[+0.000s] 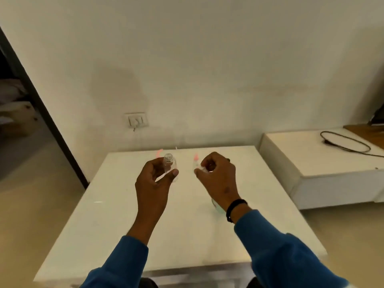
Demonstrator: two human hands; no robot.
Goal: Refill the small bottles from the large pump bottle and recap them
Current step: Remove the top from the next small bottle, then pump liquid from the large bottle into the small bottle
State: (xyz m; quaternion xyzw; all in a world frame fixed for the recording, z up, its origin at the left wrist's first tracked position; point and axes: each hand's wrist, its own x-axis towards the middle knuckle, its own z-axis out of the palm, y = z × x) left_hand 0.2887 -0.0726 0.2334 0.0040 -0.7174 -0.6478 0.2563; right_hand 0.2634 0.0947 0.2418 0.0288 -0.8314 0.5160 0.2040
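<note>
Small clear plastic bottle (170,166), uncapped, sits in the person's left hand (154,179), raised above the glossy white table (128,215). Thumb and fingers curl round its body and pinch it; neck stays free and mouth points up and a bit toward the person, likely so liquid can go straight in without spilling.

Right hand (218,173) hovers level with it, well apart, fingers curled tight round something small and pale with a glint. Probably the removed cap, but too hidden to say. Keeping it in the hand would make recapping quick.

Behind the hands, on the far part of the table, two blurred pink-topped items (196,157), one behind each hand; could be caps or other small bottles, cannot tell. A pale greenish object (216,205) peeks out from under the right wrist, mostly covered; might be the large pump bottle, not certain.

Judgement: bottle opened, not yet filled; looks empty, though clear plastic makes that hard to confirm.

Elsewhere: black wristband (235,208) on the right wrist, blue sleeves (291,256), wall socket (137,120), low white bench (311,161) with a black cable (347,143).
</note>
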